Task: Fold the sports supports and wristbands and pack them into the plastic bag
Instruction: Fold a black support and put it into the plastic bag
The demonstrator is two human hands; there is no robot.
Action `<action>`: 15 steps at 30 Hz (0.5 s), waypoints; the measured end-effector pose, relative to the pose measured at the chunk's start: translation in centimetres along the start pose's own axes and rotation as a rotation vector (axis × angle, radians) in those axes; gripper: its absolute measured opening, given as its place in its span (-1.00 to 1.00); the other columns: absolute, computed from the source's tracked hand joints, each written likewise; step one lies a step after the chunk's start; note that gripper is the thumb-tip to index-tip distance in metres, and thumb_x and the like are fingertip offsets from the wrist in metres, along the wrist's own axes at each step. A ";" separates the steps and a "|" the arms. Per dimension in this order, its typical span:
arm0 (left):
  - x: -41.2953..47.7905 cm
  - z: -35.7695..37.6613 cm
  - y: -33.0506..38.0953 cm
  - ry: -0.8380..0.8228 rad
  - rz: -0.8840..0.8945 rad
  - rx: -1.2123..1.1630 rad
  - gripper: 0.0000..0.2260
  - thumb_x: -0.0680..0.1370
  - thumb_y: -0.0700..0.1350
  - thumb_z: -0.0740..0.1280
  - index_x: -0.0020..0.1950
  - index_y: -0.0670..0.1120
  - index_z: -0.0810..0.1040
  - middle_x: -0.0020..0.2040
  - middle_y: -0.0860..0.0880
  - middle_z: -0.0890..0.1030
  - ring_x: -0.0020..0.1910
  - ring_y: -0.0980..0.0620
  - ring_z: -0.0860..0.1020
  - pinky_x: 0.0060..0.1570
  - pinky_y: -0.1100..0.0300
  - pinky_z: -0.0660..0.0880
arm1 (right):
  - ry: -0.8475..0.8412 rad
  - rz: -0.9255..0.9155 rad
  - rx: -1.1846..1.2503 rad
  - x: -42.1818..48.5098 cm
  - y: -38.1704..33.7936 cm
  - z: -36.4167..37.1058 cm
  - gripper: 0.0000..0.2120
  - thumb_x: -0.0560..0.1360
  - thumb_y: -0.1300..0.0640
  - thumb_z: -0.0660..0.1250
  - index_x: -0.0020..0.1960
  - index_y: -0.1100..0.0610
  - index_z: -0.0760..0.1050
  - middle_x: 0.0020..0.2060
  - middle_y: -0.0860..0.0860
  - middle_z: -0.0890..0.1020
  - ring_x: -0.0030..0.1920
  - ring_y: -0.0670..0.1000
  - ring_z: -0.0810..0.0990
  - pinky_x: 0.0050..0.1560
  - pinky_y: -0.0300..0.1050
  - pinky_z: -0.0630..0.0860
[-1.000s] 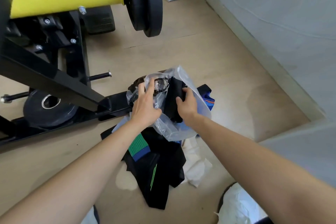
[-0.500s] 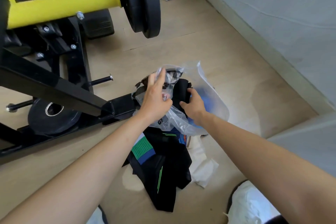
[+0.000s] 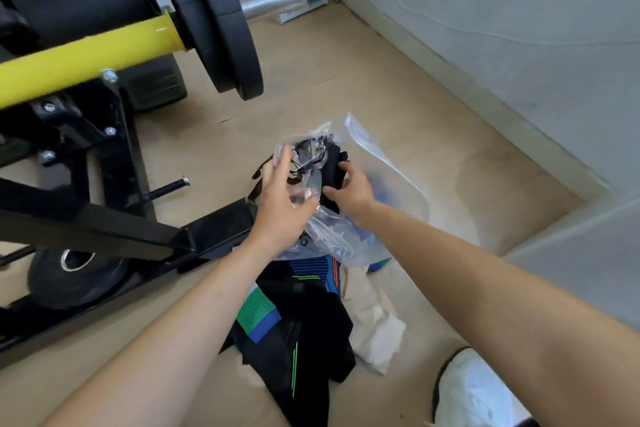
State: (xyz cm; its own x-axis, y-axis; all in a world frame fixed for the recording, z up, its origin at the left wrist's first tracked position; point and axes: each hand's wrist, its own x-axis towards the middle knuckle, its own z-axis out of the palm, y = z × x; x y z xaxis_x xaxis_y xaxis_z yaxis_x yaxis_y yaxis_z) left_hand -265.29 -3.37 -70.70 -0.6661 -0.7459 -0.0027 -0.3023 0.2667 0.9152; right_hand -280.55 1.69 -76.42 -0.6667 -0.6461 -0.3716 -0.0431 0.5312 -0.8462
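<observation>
**On the gym floor: one piece going in, a heap still to fold**

On the wooden floor [image 3: 363, 80] beside a weight machine [image 3: 86, 55], the plastic bag [image 3: 391, 184] is held between both hands, just above a pile of gear. The left hand [image 3: 280, 204] grips the crumpled near side of the bag's mouth, with the thumb pressed against the film and the fingers reaching up along it. The right hand [image 3: 349, 191] has its fingers curled round a black support [image 3: 334, 163] at the bag's opening. The support looks partly inside, but the creased plastic hides how deep it has gone. Something blue shows dimly through the film lower in the bag, so at least one piece seems to be packed already. A dark item also sits behind the left fingers.

A good deal is left. Directly below the bag lies a loose pile [image 3: 304, 340] of dark fabric with green stripes. A green-and-blue band [image 3: 258, 314] sits at its left edge, and a blue striped piece [image 3: 313, 270] lies at the top, close under the bag. A white cloth [image 3: 375, 319] lies against the pile's right side. None of these looks folded. I judge the task to be in its earlier half: one support is entering the bag, a little is inside, and the heap on the floor is not yet folded or packed.
</observation>
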 end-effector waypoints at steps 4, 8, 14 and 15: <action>-0.7 -2.1 -1.2 0.043 0.010 0.160 -0.21 0.54 -0.31 0.36 0.64 0.09 0.07 0.29 0.06 0.29 -0.11 0.11 0.60 -0.03 0.36 0.49 | -0.289 0.025 -0.316 -0.4 0.5 2.2 -0.35 0.50 0.26 0.40 0.52 0.16 0.24 0.41 0.17 0.43 0.39 0.16 0.43 0.35 -0.06 0.37; -0.6 -2.0 -2.1 0.021 -0.005 0.214 -0.17 0.50 -0.30 0.38 0.64 0.12 0.05 0.31 0.07 0.26 -0.09 0.03 0.61 0.03 0.21 0.53 | -0.280 -0.066 -0.393 -1.7 -1.2 1.4 -0.43 0.56 0.30 0.31 0.53 0.18 0.24 0.36 0.13 0.50 0.34 0.13 0.49 0.27 -0.18 0.39; -0.6 -1.7 -1.7 0.034 0.011 0.184 -0.15 0.48 -0.32 0.38 0.63 0.14 0.06 0.31 0.10 0.25 -0.08 0.00 0.61 0.08 0.13 0.56 | -0.212 -0.493 -0.717 -5.3 -4.1 -4.2 -0.68 0.53 0.25 0.35 0.28 0.13 0.55 0.07 0.08 0.66 0.09 0.14 0.62 0.12 -0.03 0.52; -0.6 -1.7 -1.6 0.040 0.004 0.179 -0.15 0.48 -0.32 0.39 0.63 0.13 0.06 0.30 0.11 0.25 -0.08 0.00 0.61 0.08 0.13 0.57 | -0.121 -0.680 -0.782 -6.0 -4.4 -5.2 -0.75 0.50 0.26 0.37 0.17 0.14 0.60 -0.02 0.08 0.67 -0.01 0.18 0.62 0.00 0.02 0.55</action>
State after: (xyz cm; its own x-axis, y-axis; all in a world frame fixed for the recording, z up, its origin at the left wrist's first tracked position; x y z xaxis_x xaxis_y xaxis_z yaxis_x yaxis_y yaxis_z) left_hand -263.25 -4.41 -71.47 -0.6413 -0.7671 0.0202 -0.4187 0.3719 0.8285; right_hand -280.23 6.08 -68.43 -0.2440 -0.9696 0.0186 -0.8802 0.2133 -0.4240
